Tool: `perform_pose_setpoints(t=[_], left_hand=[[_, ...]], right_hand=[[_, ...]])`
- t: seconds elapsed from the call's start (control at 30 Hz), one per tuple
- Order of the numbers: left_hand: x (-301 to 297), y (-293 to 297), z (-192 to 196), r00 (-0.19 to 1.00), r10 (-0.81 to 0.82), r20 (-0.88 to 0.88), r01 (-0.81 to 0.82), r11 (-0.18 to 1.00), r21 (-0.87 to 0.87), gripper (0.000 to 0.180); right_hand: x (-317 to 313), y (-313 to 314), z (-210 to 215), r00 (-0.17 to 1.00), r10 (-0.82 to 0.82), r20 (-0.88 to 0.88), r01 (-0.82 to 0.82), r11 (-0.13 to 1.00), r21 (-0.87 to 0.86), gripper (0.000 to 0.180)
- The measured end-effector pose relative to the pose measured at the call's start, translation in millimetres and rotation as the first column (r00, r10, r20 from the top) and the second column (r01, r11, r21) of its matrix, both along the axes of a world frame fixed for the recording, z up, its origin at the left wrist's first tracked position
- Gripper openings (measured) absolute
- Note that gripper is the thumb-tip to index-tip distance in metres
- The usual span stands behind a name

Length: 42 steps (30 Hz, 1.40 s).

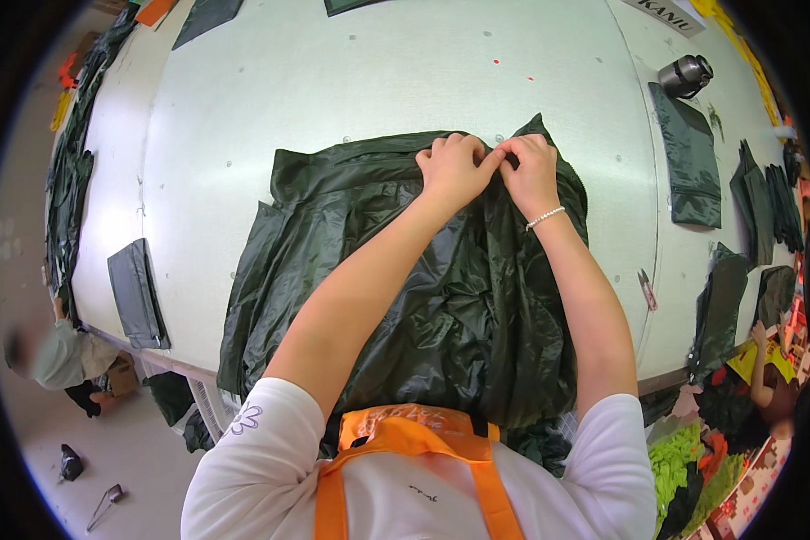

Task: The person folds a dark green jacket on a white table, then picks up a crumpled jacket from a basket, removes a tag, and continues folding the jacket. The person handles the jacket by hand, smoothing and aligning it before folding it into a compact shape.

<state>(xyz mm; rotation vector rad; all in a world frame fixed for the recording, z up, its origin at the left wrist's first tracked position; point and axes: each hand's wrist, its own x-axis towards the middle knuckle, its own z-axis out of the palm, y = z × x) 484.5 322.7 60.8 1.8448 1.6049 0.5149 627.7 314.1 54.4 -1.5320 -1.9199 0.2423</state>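
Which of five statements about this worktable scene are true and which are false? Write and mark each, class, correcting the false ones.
1. The left hand and right hand both touch the dark green fabric. True.
2. The white beaded bracelet is on the left wrist. False: it is on the right wrist.
3. The person wears an orange apron. True.
4. The metal flask is left of the dark green fabric. False: it is to the right.
5. Small snips lie on the table, right of the right forearm. True.

Glossy dark-green garment (441, 315), perhaps a jacket, lies rumpled on the table (405, 81).
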Motion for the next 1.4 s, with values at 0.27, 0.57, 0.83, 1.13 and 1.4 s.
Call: perform_pose_setpoints(t=[0.27,0.57,0.83,1.13,1.4], left_hand=[[-22.4,9.7,-21.0,0.990,-0.020,0.139,0.002,0.992,0.129,0.014],[-166.0,-32.5,2.3,0.888,0.233,-0.395,-0.117,0.948,0.297,0.011],[-269.8,-79.7,-18.8,0.740,0.599,-0.305,-0.490,0.791,0.366,0.063],[-282.7,-111.4,-23.7,0.863,0.498,-0.087,-0.505,0.844,-0.182,0.034],[-254.1,-144.4,32.8,0.373,0.649,0.663,-0.426,0.754,-0.499,0.009]], right_hand=[[9.5,0.6,0.3,0.996,-0.057,-0.071,0.049,0.992,-0.114,0.011],[49.9,-9.9,-19.1,0.973,-0.229,-0.027,0.223,0.964,-0.145,0.012],[190.2,-100.5,-18.3,0.949,-0.296,0.109,0.304,0.950,-0.067,0.043],[253.4,-232.9,-34.4,0.786,-0.456,0.417,0.616,0.625,-0.479,0.033],[115.8,-182.7,-5.1,0.922,-0.382,-0.061,0.375,0.922,-0.094,0.025]])
